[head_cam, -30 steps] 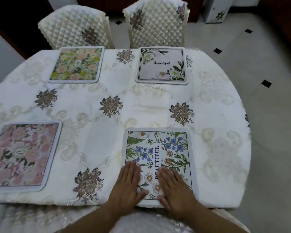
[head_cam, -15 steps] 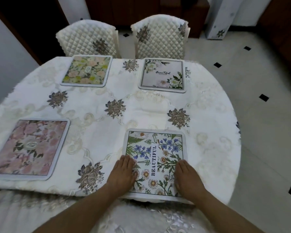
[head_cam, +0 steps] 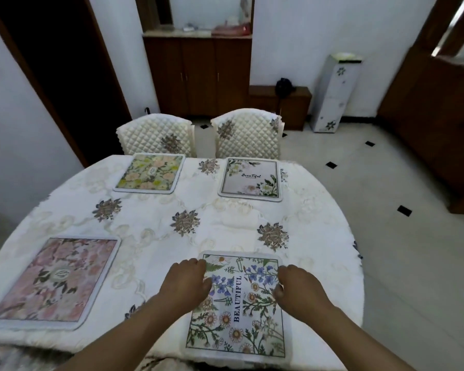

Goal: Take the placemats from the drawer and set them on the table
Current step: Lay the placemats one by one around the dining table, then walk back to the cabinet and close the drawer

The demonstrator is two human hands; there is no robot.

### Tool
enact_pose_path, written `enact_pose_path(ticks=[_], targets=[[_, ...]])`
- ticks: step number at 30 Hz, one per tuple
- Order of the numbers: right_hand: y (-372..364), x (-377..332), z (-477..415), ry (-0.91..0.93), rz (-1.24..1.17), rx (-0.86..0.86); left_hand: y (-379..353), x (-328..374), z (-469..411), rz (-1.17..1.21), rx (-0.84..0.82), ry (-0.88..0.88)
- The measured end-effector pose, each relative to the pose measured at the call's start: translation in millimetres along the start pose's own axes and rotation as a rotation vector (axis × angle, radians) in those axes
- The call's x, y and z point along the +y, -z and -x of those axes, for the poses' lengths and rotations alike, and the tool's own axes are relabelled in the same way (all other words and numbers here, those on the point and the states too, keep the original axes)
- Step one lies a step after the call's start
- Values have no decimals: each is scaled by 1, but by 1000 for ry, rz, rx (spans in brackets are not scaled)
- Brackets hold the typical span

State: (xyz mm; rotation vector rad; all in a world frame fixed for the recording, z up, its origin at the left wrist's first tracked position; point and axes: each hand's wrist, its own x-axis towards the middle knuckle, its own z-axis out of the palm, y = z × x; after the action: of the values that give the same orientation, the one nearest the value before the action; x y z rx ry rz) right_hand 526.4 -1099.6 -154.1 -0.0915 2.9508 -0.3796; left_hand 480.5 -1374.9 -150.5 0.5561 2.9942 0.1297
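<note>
Four placemats on the table (head_cam: 225, 231), flat on the embroidered tablecloth. Nearest one, the blue-flower "BEAUTIFUL" placemat (head_cam: 239, 306), sits at the near edge. Left hand (head_cam: 184, 283) over its left border, right hand (head_cam: 299, 286) over its right border, fingers curled; can't tell if either is pinching the edge. Pink floral placemat (head_cam: 56, 282) near left, green floral placemat (head_cam: 150, 172) and white-flower placemat (head_cam: 251, 180) at far side

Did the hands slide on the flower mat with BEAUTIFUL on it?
Yes. The left hand and right hand slid apart, from its near middle to its far side edges; the mat stayed put.
</note>
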Motion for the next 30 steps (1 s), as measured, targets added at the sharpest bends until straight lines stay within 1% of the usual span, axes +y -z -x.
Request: enact_pose_path(ticks=[4,9,13,19,24,27,30], targets=[[29,-1,5,-28,5,44,35,6,-5,24,57,-76],[65,-1,14,-133,19,91,71,18,-26,18,75,-205],[87,5,29,-236,41,111,85,34,-44,-19,78,-323],[115,23,59,-342,38,137,99,81,-55,-88,112,-417],[122,57,81,-369,29,174,96,133,-56,-99,151,-454],[124,91,93,-363,39,183,86,172,-60,-107,151,-456],[128,142,108,-344,43,162,69,224,-68,-103,140,-452]])
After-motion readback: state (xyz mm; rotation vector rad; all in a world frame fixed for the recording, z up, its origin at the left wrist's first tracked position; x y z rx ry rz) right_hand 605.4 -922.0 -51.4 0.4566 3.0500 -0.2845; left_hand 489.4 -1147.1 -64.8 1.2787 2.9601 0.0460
